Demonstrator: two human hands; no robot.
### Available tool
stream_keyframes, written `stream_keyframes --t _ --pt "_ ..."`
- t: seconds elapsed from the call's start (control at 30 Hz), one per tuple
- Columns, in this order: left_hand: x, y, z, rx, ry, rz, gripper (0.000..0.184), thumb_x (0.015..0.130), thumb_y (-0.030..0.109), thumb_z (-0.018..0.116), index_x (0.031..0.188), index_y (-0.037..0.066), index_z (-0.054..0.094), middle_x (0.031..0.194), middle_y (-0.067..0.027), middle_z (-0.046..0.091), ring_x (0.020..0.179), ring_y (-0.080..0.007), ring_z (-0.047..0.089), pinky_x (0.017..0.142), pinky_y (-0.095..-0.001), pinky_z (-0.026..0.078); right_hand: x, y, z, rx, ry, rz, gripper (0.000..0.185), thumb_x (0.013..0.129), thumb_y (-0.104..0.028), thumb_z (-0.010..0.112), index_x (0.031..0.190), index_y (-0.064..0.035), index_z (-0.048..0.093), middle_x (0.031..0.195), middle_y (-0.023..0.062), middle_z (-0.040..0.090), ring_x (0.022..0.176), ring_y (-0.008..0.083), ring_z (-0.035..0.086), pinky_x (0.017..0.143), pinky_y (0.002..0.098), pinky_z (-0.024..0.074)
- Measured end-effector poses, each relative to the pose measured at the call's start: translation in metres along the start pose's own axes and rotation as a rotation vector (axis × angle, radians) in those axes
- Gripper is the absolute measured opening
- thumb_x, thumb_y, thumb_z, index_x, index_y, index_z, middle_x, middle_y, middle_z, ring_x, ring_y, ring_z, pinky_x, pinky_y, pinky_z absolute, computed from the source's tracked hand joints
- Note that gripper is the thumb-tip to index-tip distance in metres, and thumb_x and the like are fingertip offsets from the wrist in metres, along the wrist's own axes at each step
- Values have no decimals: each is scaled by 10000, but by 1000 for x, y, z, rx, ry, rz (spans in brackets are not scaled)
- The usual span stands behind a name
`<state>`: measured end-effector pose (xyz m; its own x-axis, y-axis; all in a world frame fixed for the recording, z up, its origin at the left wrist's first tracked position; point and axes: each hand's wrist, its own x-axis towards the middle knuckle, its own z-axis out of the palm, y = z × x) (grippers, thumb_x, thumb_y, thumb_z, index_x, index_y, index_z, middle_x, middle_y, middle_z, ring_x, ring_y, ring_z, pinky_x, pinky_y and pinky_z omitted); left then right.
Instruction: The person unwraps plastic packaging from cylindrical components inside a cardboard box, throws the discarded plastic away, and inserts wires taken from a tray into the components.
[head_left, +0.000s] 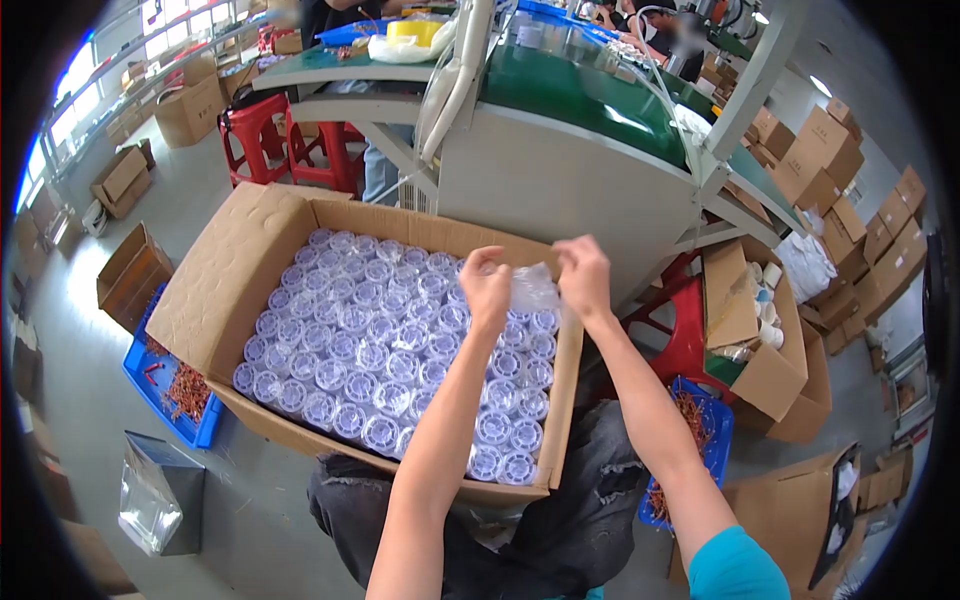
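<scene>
A large open cardboard box [190,280] holds rows of round, clear-wrapped items with pale purple tops [370,325]. Over its far right part, my left hand [487,288] is closed, with fingers curled by the edge of a clear plastic bag [535,290]. On the bag's other side is my right hand [583,275], blurred, its fingers bent near the box's right rim. The bag lies between the two hands, above the wrapped items. What exactly the fingertips pinch is too small and blurred to tell.
Beyond the box stands a grey machine with a green belt [590,100]. Red stools [255,140] stand behind it. Blue trays [205,425] of reddish parts flank the box. An open carton [790,370] is at right; a metal bin [165,500] at lower left. People work far back.
</scene>
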<state>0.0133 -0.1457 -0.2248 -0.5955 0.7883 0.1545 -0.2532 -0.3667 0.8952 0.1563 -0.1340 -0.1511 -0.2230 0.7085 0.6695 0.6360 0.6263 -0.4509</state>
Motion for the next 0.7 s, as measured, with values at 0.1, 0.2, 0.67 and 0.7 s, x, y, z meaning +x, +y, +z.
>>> stream_keyframes --t 0.1,0.2,0.67,0.7 --pt "19 4 -31 541 16 278 213 757 104 683 945 6 660 774 -171 655 729 -257 642 687 -350 491 -16 0 9 -382 -643 127 149 694 -32 643 830 -26 703 895 193 667 870 343 659 726 438 532" --pt "13 -7 -60 964 -438 118 271 746 207 735 948 40 666 854 -194 681 847 -330 665 742 -406 512 -27 11 29 -547 -904 108 194 657 -41 667 848 -22 699 940 197 683 879 333 677 707 446 551" --pt "-9 -21 -52 1363 -491 130 196 807 255 673 873 70 688 961 -156 668 862 -365 657 735 -463 526 -21 8 28 -231 -687 296 353 627 -11 568 961 -53 676 918 192 679 927 362 647 792 425 513" --pt "-10 -22 -52 1358 -493 131 196 807 255 673 873 70 688 961 -156 668 862 -365 657 735 -463 526 -19 3 23 -204 -641 321 337 635 -21 566 954 -49 674 920 188 678 925 362 645 797 426 509"
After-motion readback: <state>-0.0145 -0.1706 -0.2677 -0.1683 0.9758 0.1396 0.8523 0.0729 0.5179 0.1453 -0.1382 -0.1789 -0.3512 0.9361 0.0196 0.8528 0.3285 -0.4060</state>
